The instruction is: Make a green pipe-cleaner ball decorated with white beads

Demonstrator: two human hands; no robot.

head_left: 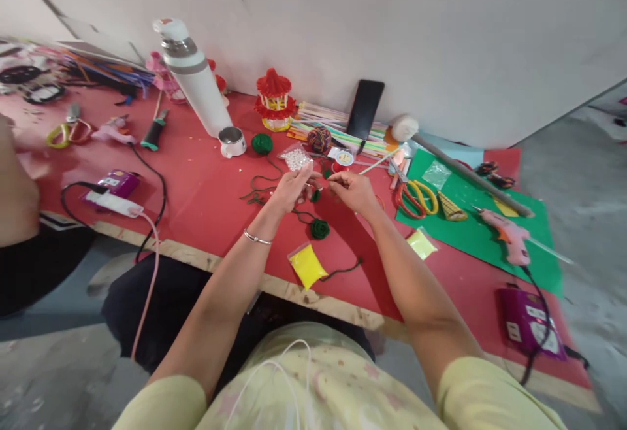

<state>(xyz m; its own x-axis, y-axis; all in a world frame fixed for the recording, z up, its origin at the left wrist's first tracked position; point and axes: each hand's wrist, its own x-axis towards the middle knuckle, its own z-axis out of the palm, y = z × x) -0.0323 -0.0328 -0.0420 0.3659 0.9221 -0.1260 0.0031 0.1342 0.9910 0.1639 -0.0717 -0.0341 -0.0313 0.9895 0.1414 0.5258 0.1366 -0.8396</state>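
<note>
Head view shows green piece (316, 195) near fingers (307, 175) of left hand (292, 189), right hand (355, 191)

Before you stood long red-topped table (196, 188) with raw pale wooden edge (372, 317), pushed against plain whitish wall (441, 31); mottled grey floor (573, 168) lay right.

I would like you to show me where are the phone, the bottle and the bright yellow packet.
Phone (366, 110): head view, middle of its dark screen.
Bottle (198, 83): head view, white side of its body.
Bright yellow packet (307, 266): head view, middle of its upper face.
</note>
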